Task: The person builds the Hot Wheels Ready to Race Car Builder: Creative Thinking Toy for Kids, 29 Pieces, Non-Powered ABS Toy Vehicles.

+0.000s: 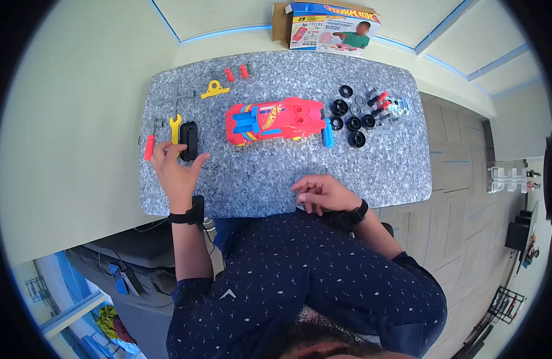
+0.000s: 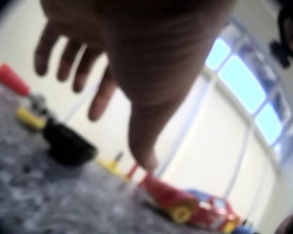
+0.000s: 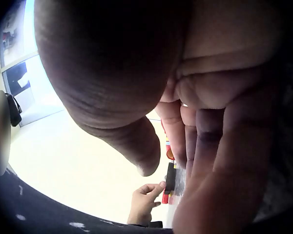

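In the head view the left hand [image 1: 177, 172] hovers at the table's left side, fingers spread, over the lower ends of a yellow wrench [image 1: 175, 127] and a black case-like object [image 1: 189, 139]. A red-handled tool [image 1: 150, 147] lies just left of its fingertips. The blurred left wrist view has that hand [image 2: 146, 63] above the black object [image 2: 68, 144], holding nothing. The right hand [image 1: 327, 194] hangs loosely curled at the front edge, empty; the right wrist view shows its fingers [image 3: 219, 146] bent. A red toy car [image 1: 279, 121] stands mid-table.
Black wheels [image 1: 339, 107], grey parts and red pieces [image 1: 383, 99] cluster at the right. Grey tools [image 1: 179, 99], a yellow piece [image 1: 214, 90] and two red pieces [image 1: 229, 75] lie at the back left. A toy box [image 1: 327, 29] stands behind the table [image 1: 371, 173].
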The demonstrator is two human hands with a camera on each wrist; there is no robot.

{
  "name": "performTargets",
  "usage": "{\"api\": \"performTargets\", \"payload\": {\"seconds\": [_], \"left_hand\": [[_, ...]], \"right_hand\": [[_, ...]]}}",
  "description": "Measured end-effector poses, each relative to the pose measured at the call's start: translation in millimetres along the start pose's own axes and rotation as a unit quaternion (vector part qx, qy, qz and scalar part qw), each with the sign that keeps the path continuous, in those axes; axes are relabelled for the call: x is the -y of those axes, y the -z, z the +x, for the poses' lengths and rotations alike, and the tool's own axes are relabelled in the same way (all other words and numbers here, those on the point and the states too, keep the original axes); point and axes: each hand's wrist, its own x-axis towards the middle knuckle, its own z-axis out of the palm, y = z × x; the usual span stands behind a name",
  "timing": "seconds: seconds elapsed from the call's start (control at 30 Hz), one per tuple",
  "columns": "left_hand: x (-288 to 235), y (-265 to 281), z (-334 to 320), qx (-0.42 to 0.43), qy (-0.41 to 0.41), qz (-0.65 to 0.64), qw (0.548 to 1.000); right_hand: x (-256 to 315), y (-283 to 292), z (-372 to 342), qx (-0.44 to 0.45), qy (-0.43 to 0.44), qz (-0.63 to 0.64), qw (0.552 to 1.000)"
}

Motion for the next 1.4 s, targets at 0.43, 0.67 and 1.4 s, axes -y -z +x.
{"api": "performTargets", "payload": {"seconds": [0.43,0.67,1.4], "left_hand": [[-121,-91,50,0.146,-0.234,-0.155,0.949],[-118,-79,34,0.188,-0.209,-0.223,0.933],[-122,-53,-9,0.196,-0.19,-0.225,0.935]], "right_hand": [[0,4,-8,-0.022,0.05,-0.078,0.995],[83,121,-81,-0.491,0.203,-0.371,0.762],[113,351,-35,-0.31,0.045,-0.619,0.72]]}}
